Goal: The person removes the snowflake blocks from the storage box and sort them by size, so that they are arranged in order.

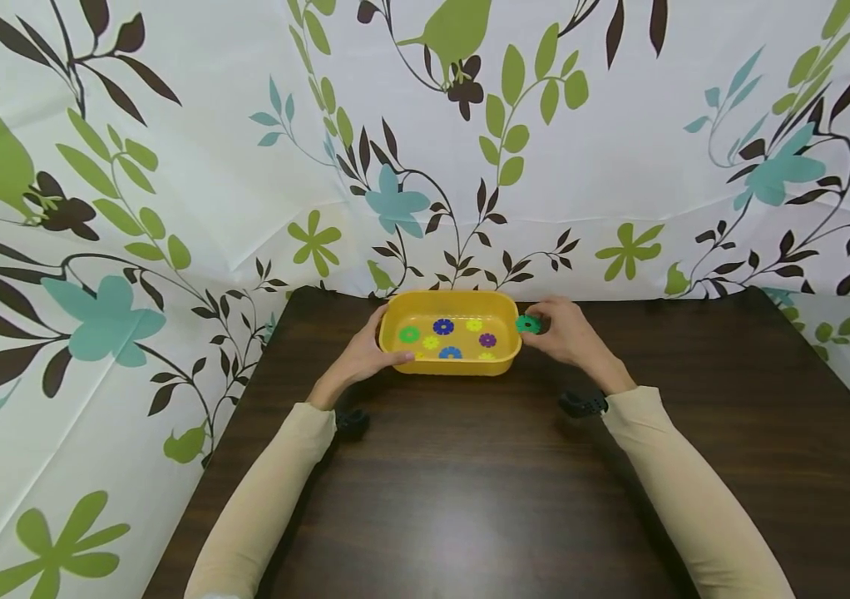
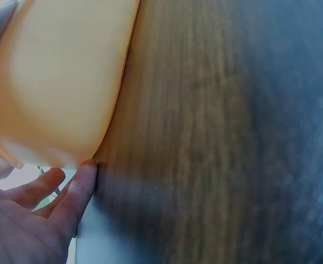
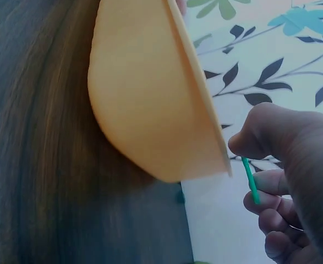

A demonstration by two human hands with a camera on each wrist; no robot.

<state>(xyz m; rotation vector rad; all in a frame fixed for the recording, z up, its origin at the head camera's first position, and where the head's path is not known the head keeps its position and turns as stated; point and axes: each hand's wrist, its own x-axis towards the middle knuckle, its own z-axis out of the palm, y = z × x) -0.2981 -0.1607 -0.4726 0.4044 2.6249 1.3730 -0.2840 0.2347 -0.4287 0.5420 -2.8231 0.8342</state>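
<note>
A yellow plastic basin [image 1: 451, 366] stands on the dark table close to the patterned cloth. In it lie several notched, flower-like discs, among them a purple disc [image 1: 487, 340], a dark blue disc [image 1: 443, 327] and a light green disc [image 1: 409, 334]. My left hand [image 1: 363, 349] grips the basin's left end, its thumb along the front rim; in the left wrist view its fingertips [image 2: 86, 168] touch the basin's end wall. Just outside the right rim, my right hand [image 1: 565, 333] pinches a green notched disc [image 1: 528, 324], seen edge-on in the right wrist view between thumb and fingers.
A white cloth [image 1: 425, 150] printed with leaves and flowers hangs behind the table and down its left side. The brown wooden tabletop [image 1: 462, 466] stretches in front of the basin and to its right. Black straps [image 1: 584, 404] circle the wrists.
</note>
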